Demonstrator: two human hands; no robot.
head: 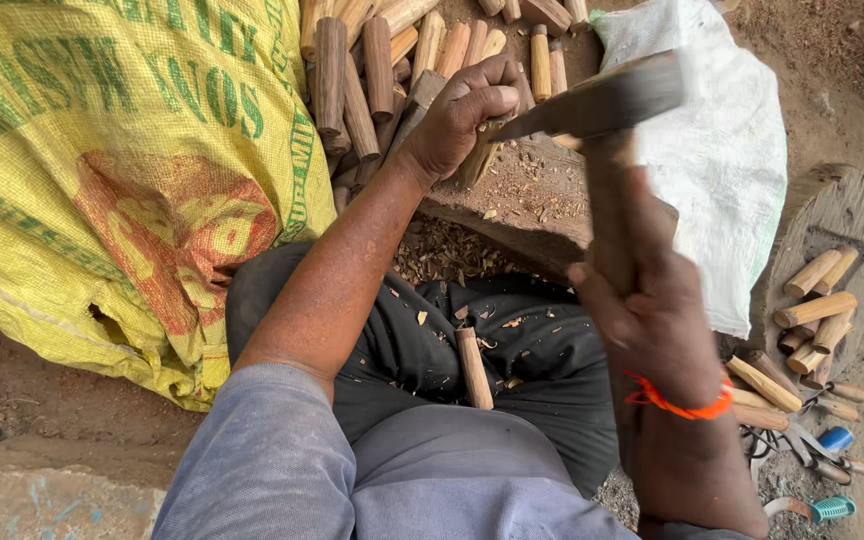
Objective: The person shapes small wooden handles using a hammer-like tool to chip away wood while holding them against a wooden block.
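Nearest us, our right hand (pixel 652 320) grips a wooden-handled hatchet (pixel 602 100). Our left hand (pixel 462 115) holds a short wooden peg (pixel 479 160) upright on the chopping block (pixel 522 200). We judge shaping is under way; the next blow needs fingers clear.

A yellow woven sack (pixel 102 170) with green and red print fills the upper left of the frame, and a white woven sack (pixel 722 170) lies at upper right. A heap of cut wooden pegs (pixel 372 80) sits at top centre, with more pegs (pixel 817 310) on a round wooden slab (pixel 842 215) at right. One loose peg (pixel 473 367) rests on dark cloth (pixel 542 350) at centre, and small tools with blue handles (pixel 832 440) lie at lower right.
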